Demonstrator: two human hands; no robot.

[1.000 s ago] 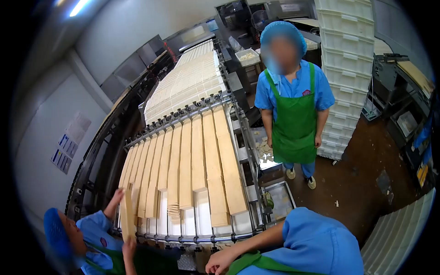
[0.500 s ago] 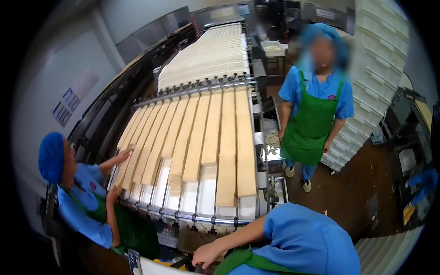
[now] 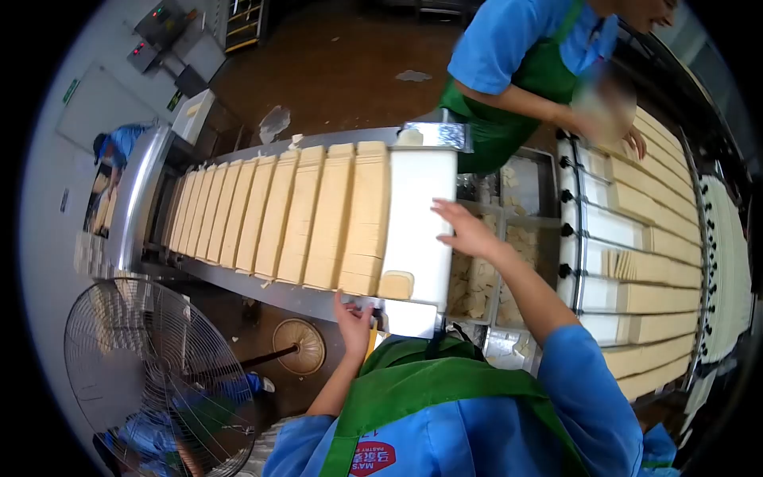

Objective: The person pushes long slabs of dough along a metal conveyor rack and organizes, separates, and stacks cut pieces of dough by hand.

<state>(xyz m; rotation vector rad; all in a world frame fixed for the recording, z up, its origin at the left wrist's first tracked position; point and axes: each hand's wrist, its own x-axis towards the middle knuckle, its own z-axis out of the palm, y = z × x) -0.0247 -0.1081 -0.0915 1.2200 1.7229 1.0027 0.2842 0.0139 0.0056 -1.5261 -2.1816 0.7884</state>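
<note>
My right hand point(image 3: 469, 230) is open with fingers stretched out over the bare white belt point(image 3: 421, 199), holding nothing. Close to the near end of the rows is my left hand point(image 3: 354, 322), its thumb and fingers apart beside the belt's edge. Its fingertips are by the corner of the last row; I cannot tell if they touch. Rows of pale yellow sliced dough sheets point(image 3: 318, 215) stand side by side along the belt. A small loose piece of dough point(image 3: 396, 284) lies on the white belt near the last row.
Bins of dough scraps point(image 3: 517, 270) sit right of the belt. Another conveyor with dough rows point(image 3: 660, 310) runs along the right. A co-worker point(image 3: 517, 87) stands beside it, hands over its rows. A caged fan point(image 3: 159, 366) stands at lower left.
The view has swung from the wide conveyor to this narrower belt. The wide conveyor is now at the right, and both my hands show at the belt's end.
</note>
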